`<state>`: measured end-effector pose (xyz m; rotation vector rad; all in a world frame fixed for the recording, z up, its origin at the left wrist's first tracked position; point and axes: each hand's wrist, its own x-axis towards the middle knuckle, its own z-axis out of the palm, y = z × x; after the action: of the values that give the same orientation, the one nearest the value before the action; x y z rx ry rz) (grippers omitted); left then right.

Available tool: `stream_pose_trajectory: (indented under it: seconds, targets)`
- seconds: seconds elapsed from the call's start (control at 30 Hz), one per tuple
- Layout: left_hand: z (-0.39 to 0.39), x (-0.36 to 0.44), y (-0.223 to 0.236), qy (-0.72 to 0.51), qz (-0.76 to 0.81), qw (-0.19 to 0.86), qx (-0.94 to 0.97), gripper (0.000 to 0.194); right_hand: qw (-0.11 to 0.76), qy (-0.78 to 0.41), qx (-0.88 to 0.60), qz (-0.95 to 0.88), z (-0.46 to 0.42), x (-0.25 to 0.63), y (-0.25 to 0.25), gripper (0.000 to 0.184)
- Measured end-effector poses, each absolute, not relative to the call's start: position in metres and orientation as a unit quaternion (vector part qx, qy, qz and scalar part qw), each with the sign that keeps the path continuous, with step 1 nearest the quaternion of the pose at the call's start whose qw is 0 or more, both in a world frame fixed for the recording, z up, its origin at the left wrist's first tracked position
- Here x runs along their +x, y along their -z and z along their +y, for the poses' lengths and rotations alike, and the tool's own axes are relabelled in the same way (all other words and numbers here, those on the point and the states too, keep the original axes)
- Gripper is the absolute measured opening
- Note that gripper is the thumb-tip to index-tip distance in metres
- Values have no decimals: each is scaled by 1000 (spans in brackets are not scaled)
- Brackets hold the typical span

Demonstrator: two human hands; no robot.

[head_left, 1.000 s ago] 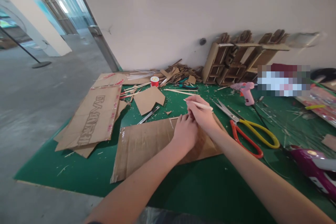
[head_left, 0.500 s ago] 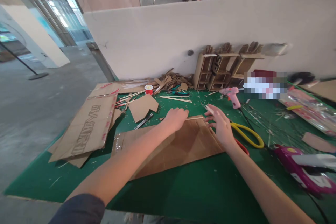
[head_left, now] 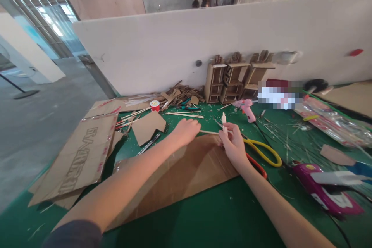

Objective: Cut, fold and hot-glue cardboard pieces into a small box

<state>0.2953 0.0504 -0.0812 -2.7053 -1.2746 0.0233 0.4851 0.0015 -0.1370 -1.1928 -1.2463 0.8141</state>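
A large brown cardboard sheet (head_left: 186, 174) lies on the green mat (head_left: 221, 217) in front of me. My left hand (head_left: 186, 131) rests curled at the sheet's far edge, beside a thin wooden stick (head_left: 209, 132) lying along that edge. My right hand (head_left: 234, 143) is closed on a white pen (head_left: 224, 121), held nearly upright, close to the stick's right end. Whether the left hand's fingers pinch the stick is hidden.
Yellow-and-red scissors (head_left: 263, 154) lie just right of my right hand. A pink glue gun (head_left: 247, 108), cardboard shelf models (head_left: 232, 79), scrap pile (head_left: 177, 95), red tape roll (head_left: 155, 105), printed cardboard (head_left: 75, 159) at left, and a purple tool (head_left: 322, 188) at right surround the sheet.
Half a second ago my right hand was spread open over the sheet's right corner; now it grips the pen upright. My left hand stayed at the far edge. The view tilted up.
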Motion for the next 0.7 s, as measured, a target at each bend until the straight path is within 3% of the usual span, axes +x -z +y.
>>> stream_pose_trajectory:
  seconds: [0.13,0.27,0.6,0.7]
  targets:
    - [112,295,65,-2,-492,66,-868,30,538,-280,-524,-598,1,486,142,25]
    - [150,283,67,-16,-542,37,-839,27,472,-214,-534,-668,-2,484,140,20]
    - [163,265,76,-1,-568,-4,-823,22,406,-177,-554,-705,-5,478,132,22]
    - [150,264,68,33,-570,0,-821,29,400,-151,-539,-725,-7,478,133,22]
